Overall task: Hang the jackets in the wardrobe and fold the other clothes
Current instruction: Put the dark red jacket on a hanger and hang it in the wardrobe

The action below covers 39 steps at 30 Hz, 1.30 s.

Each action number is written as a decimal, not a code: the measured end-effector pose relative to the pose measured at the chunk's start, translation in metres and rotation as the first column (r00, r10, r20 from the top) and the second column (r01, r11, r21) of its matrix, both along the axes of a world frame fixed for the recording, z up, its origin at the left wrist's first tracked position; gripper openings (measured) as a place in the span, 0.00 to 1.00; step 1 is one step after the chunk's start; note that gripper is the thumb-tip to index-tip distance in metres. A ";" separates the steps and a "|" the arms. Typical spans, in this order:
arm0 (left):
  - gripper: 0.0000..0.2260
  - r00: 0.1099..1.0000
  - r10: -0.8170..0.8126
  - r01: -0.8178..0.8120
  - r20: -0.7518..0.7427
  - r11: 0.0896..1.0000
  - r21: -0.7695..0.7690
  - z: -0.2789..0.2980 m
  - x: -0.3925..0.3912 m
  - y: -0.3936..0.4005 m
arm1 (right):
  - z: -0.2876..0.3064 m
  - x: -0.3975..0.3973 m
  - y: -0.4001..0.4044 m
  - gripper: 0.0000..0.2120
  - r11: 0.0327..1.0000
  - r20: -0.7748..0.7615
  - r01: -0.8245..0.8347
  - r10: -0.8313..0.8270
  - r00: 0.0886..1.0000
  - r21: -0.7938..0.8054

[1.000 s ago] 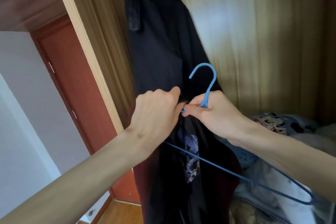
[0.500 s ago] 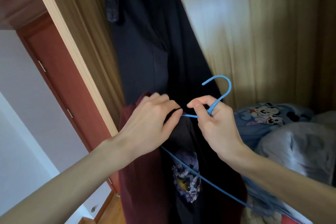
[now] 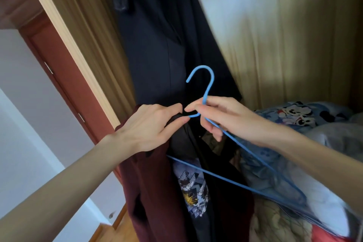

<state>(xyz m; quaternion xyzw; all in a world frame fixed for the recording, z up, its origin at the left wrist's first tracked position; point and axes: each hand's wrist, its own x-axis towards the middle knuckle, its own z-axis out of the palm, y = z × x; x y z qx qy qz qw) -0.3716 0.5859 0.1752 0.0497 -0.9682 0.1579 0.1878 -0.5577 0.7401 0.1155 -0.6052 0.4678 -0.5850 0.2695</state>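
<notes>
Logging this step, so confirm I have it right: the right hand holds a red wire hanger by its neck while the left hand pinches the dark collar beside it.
Not quite: the hanger is blue, not red, as the head view shows. The rest stands: the right hand holds it by the neck, and the left hand pinches the dark collar beside it.

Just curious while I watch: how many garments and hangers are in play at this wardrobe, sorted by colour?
Blue: 1, the wire hanger in the right hand.
Dark navy: 1, the hanging jacket.
Maroon: 1, the jacket whose collar the left hand pinches.
Black: 1, the printed T-shirt.
Total: 4.
</notes>
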 end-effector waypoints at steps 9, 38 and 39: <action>0.17 0.966 0.020 0.002 -0.259 0.997 0.083 0.012 0.017 -0.025 | -0.104 -0.027 -0.026 0.40 0.935 -0.589 0.275 -0.096 0.803 0.223; 0.23 0.870 0.438 -0.478 -0.226 0.862 -0.171 -0.054 0.063 -0.050 | 0.037 -0.060 -0.020 0.23 0.666 -0.828 0.674 -0.543 0.143 -0.320; 0.22 0.860 0.448 -0.493 -0.245 0.854 -0.165 -0.054 0.059 -0.046 | 0.044 -0.054 -0.020 0.23 0.661 -0.830 0.676 -0.543 0.130 -0.326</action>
